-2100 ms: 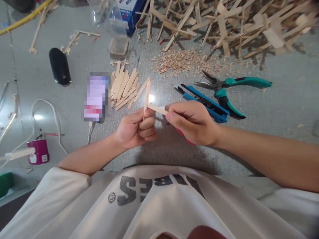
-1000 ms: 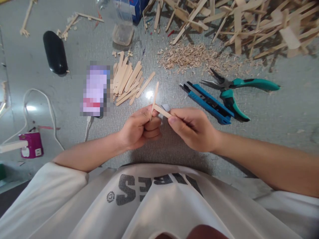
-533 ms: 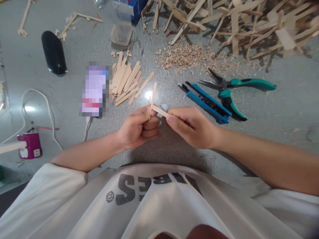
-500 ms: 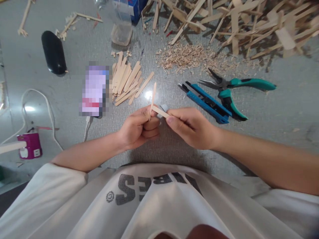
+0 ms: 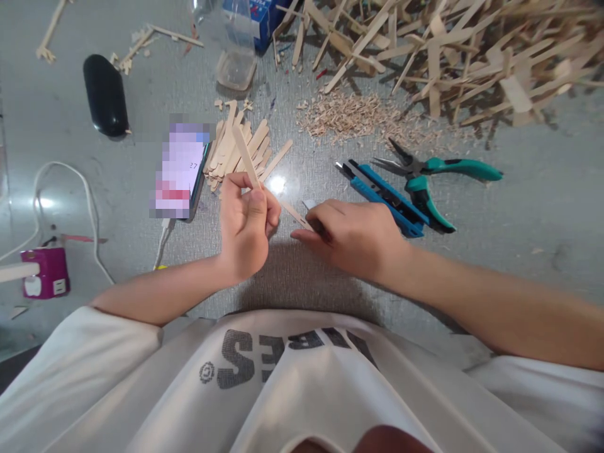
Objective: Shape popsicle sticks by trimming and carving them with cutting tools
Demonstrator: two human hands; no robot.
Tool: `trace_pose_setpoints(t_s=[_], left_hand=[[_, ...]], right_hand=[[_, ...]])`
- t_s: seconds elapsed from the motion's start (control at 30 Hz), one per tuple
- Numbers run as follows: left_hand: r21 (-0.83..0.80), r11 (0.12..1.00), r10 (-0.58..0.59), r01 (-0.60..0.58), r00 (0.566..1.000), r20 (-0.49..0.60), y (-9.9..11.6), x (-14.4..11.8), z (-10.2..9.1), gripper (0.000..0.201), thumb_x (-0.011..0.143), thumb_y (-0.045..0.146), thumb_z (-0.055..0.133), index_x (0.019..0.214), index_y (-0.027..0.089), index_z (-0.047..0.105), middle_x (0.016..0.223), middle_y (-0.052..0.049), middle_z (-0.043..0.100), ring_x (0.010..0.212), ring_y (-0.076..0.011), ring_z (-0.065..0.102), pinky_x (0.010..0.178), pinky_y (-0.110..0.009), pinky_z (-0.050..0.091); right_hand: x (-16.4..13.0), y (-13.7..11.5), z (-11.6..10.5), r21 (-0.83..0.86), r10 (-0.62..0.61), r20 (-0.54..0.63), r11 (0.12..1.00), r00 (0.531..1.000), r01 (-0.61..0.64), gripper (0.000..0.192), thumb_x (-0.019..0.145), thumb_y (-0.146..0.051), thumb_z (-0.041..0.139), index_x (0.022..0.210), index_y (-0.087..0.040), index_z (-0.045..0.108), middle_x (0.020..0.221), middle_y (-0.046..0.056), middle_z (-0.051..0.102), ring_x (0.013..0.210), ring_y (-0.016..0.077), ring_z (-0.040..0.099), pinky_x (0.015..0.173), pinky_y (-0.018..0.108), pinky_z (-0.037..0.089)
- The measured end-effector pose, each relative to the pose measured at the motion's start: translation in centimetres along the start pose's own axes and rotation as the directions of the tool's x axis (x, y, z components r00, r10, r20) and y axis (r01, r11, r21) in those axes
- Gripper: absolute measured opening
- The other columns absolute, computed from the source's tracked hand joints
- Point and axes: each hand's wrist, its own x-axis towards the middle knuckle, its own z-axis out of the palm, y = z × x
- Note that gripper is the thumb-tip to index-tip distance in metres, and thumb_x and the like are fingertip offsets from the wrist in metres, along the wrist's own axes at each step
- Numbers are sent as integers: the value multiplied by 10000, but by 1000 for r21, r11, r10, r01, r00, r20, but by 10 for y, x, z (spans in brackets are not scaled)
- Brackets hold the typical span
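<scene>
Left hand (image 5: 248, 223) closed around a flat wooden craft stick (image 5: 245, 154), pinched between thumb and fingers, stick tilted up and away over the near edge of the loose stick stack (image 5: 240, 148). Right hand (image 5: 352, 236) lowered to the grey tabletop (image 5: 117, 182) just right of the left hand, fingertips (image 5: 299, 234) pressed down on a second, shorter stick piece (image 5: 295, 214) lying flat; grip narrow, fingers curled, whether anything else sits under the palm cannot be told. A small pale scrap (image 5: 309, 204) touching the tabletop just beyond that piece.

Relative to the left hand: phone (image 5: 182, 170) with blurred screen just to the left and slightly beyond, white cable (image 5: 70, 189) and purple plug adapter (image 5: 44, 270) well to the left, black oval case (image 5: 106, 94) far beyond on the left. Clear plastic bottle (image 5: 233, 50) and blue box (image 5: 262, 19) straight beyond the stack. Blue utility knife (image 5: 377, 195) and teal-handled pliers (image 5: 425, 182) to the right, just beyond the right hand, touching each other. Heap of wood shavings (image 5: 363, 116) further out, tangled pile of glued sticks (image 5: 448, 50) beyond that. White printed shirt (image 5: 292, 377) nearest the camera.
</scene>
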Motion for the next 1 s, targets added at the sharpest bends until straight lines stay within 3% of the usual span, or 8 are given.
trace_pose_setpoints(t_s=[0.17,0.3,0.4,0.53,0.73,0.87,1.0], left_hand=[[47,998,-52,50,998,32,-2,-5,-1,351,1040,438,750,982,259,454,630,93,692,381,-49,386,427,-195,269],[94,995,4,-10,998,62,-5,-3,-2,386,1050,492,724,989,257,424,667,85,742,361,-39,401,427,-185,319],[109,991,69,-81,992,105,-11,0,-5,396,1054,530,709,1015,256,425,698,74,776,349,-36,391,401,-180,307],[122,983,125,-140,985,121,-18,2,-10,392,1063,546,692,1021,256,432,698,81,772,332,-33,399,367,-188,274],[146,975,147,-166,980,135,-19,1,-10,373,1073,542,681,1023,255,448,704,77,775,336,-34,404,377,-196,291],[112,978,155,-175,973,168,-19,0,-10,344,1078,506,686,1015,256,459,705,73,774,348,-39,399,371,-196,294],[89,984,138,-156,973,183,-19,1,-12,348,1063,498,713,1012,259,465,674,91,741,355,-47,421,366,-199,301]], right_hand=[[9,-2,-20,-65,119,-10,991,993,-119,471,1074,-580,543,911,-170,710,913,135,763,730,225,634,592,329,206],[9,-19,-47,-273,284,218,936,934,-222,383,991,-517,707,1054,-140,719,1020,178,758,841,294,697,563,324,165],[3,-27,-61,-324,308,334,925,891,-199,307,1032,-358,642,1204,-108,695,1112,202,746,911,322,720,576,318,211],[-3,-21,-66,-251,239,378,956,894,-150,228,1056,-213,528,1193,-114,681,1084,174,751,848,287,717,624,338,297],[-2,-19,-61,-120,187,452,982,872,-148,215,917,-24,547,1059,-150,649,1001,119,753,836,264,718,670,346,332],[0,-21,-59,-69,174,424,985,889,-160,156,997,-110,521,1097,-152,633,972,127,767,809,273,720,665,350,333],[-2,-14,-53,64,164,339,978,927,-196,202,968,-169,589,1170,-173,591,903,87,759,750,257,695,649,333,344]])
